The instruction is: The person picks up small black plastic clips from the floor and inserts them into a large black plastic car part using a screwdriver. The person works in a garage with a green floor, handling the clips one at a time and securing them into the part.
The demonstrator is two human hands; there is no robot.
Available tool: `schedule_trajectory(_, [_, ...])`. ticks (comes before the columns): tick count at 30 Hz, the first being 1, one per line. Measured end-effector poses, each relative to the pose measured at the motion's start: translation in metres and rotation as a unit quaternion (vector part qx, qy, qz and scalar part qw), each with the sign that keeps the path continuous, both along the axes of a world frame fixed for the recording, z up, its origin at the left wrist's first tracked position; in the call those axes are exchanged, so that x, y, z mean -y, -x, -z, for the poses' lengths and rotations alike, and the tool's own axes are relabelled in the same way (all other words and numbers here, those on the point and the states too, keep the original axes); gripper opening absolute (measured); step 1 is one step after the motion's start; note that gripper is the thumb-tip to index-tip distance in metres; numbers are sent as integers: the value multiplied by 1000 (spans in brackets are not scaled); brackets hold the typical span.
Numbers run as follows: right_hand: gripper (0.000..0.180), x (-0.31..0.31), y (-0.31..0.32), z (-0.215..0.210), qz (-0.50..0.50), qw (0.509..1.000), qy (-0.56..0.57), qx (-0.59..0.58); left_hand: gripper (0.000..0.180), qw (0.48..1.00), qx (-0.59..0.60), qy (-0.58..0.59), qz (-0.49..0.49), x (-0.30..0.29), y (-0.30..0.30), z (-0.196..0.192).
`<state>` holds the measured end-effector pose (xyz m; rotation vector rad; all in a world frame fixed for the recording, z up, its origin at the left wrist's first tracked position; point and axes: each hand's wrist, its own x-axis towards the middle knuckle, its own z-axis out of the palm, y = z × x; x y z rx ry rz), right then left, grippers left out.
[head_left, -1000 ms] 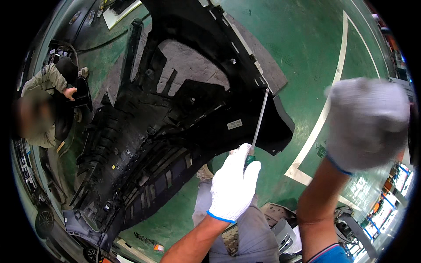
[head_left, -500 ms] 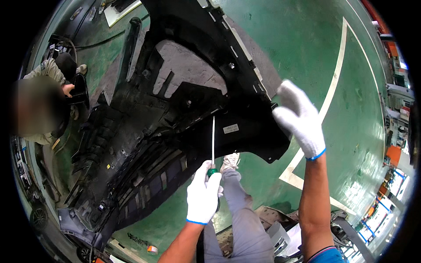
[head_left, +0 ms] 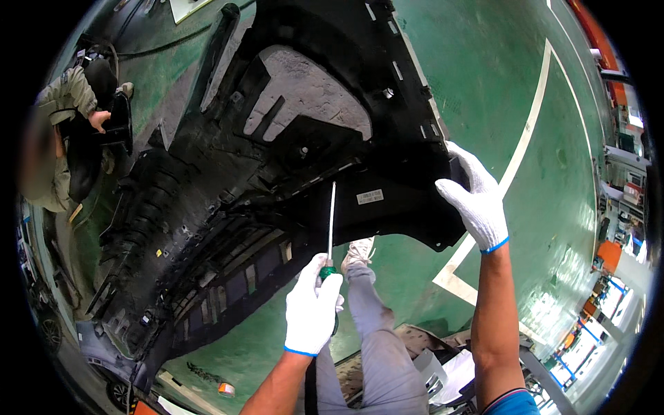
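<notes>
Your left hand (head_left: 312, 308) was wrapped around a screwdriver (head_left: 328, 270), its shaft seen against the black car panel (head_left: 408, 207). Your right hand (head_left: 478, 202), well apart, straddled the panel's right edge; whether it gripped could not be told.

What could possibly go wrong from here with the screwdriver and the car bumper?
The left hand holds the screwdriver with its bare shaft toward the black car bumper; the tip might scratch it. The right hand is at the bumper's corner; if it pushes there, the part could shift.
</notes>
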<state>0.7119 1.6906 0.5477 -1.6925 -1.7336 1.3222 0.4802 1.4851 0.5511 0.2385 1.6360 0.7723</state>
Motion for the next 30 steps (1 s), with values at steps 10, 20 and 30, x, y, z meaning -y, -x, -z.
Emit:
schedule_trajectory(10, [61, 0, 0, 4, 26, 999, 6, -18, 44, 999, 33, 18, -36, 15, 21, 13])
schedule_trajectory(20, [59, 3, 7, 3, 43, 999, 12, -23, 47, 997, 36, 22, -67, 39, 51, 17])
schedule_trajectory(30, [60, 14, 10, -1, 81, 994, -52, 56, 47, 997, 28, 23, -72, 62, 71, 16])
